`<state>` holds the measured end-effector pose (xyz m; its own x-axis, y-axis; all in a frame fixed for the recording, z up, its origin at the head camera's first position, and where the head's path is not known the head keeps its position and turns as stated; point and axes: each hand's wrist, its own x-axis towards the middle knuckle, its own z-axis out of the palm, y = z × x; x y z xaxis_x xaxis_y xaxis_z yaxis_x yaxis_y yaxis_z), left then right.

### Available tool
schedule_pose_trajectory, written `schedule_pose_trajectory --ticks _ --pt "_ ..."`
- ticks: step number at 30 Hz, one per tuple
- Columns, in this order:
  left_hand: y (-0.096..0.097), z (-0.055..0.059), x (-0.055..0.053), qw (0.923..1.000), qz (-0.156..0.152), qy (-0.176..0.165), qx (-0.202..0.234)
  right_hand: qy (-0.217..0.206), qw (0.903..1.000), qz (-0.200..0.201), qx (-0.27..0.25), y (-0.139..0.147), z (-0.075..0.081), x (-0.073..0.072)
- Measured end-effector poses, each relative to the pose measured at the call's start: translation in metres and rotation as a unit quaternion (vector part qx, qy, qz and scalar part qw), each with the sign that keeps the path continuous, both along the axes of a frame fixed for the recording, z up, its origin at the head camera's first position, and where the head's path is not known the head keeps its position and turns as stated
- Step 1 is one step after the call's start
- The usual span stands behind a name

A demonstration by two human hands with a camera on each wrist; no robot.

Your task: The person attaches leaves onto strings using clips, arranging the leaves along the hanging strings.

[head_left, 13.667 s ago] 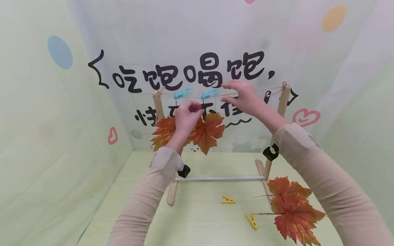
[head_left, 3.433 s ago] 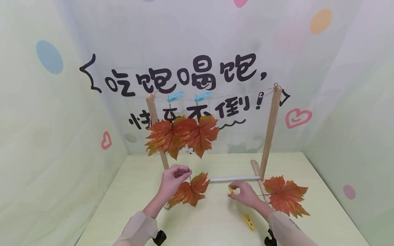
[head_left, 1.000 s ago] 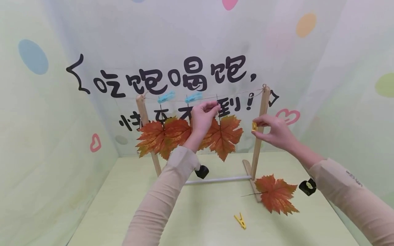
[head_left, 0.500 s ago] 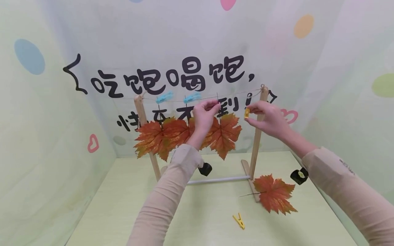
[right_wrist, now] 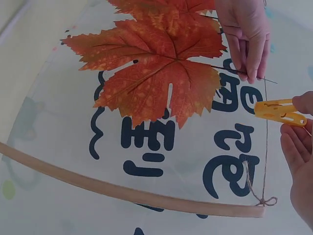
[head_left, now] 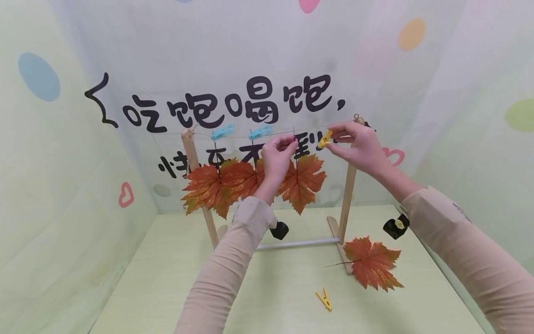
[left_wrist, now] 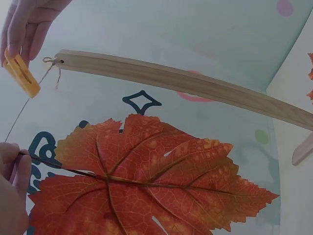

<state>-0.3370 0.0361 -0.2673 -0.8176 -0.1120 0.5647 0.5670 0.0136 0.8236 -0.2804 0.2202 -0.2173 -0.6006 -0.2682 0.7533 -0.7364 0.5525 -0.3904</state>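
My left hand [head_left: 277, 160] pinches the dark stem of a red-orange artificial maple leaf [head_left: 301, 183], which hangs below the twine [right_wrist: 265, 147]. The stem's tip crosses the twine in the right wrist view. To the right, my right hand [head_left: 360, 148] pinches a yellow clothespin [head_left: 325, 139] between thumb and fingers. That clothespin's nose is close to the twine, a little apart from the stem. Further left, two blue clothespins, one [head_left: 223, 132] beside the other [head_left: 260, 133], hold two more maple leaves [head_left: 208, 185] by their stems; my left hand and arm partly cover them.
Wooden posts, left [head_left: 189, 148] and right [head_left: 347, 204], carry the twine, with a white rod [head_left: 298, 244] between their feet. On the table [head_left: 167, 278] lie another maple leaf [head_left: 371, 264], by the right foot, and a second yellow clothespin [head_left: 324, 300].
One leaf and one yellow clothespin have left the table, raised to the twine. Over the last second my right hand has moved up and left with the clothespin, which has turned; my left hand stays put.
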Motion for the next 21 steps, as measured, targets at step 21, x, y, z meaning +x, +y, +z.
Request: schedule_pose_trajectory --ticks 21 --pt "0.004 -0.001 -0.001 0.9997 -0.007 -0.02 0.007 -0.082 0.9846 0.013 -0.154 -0.025 0.01 -0.018"
